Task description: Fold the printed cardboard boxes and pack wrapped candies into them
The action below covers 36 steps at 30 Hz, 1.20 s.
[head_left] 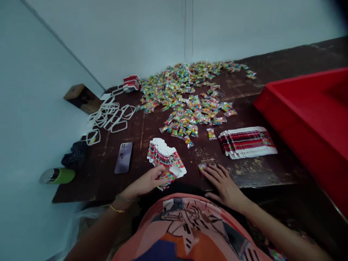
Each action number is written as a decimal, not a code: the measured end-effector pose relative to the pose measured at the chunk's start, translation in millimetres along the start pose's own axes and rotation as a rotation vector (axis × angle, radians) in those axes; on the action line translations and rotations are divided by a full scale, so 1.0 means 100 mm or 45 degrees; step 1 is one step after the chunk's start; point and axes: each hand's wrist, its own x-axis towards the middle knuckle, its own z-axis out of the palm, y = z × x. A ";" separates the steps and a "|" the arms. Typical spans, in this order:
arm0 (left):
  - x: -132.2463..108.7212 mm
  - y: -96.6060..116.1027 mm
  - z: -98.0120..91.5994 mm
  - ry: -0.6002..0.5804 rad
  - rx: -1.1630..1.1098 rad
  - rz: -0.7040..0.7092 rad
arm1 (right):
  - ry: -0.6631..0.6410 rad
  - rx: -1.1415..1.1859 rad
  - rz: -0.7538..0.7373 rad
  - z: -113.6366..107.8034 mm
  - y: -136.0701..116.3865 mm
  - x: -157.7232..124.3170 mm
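Note:
My left hand (148, 181) is closed on a small printed carton (169, 176), red and multicoloured with a pale end flap, just over the table's front edge. Right behind it lies a fanned stack of similar flat cartons (165, 156). My right hand (224, 183) rests on the table with its fingers stretched out. Its fingertips touch a small clear packet of colourful sweets (201, 166), partly covered by them. Farther back spreads a big heap of the same sweet packets (187, 90), with a few single ones at its near side.
A long row of overlapping cartons (247, 142) lies to the right, near a large red tray (293, 108). On the left are a phone (123, 157), white frame-shaped offcuts (108, 114), a brown box (83, 98), a dark cloth (74, 156) and a green-and-silver bottle (58, 175).

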 end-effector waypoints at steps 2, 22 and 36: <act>0.09 -0.10 0.14 -0.007 -0.295 -0.004 | 0.006 0.084 0.000 0.03 -0.13 -0.24; 0.52 -0.23 0.96 0.111 -0.553 0.056 | 0.385 1.152 0.564 -0.34 -0.51 0.46; 0.56 -0.06 0.86 -0.127 -0.862 0.010 | 0.026 2.272 0.897 -0.45 -0.53 0.52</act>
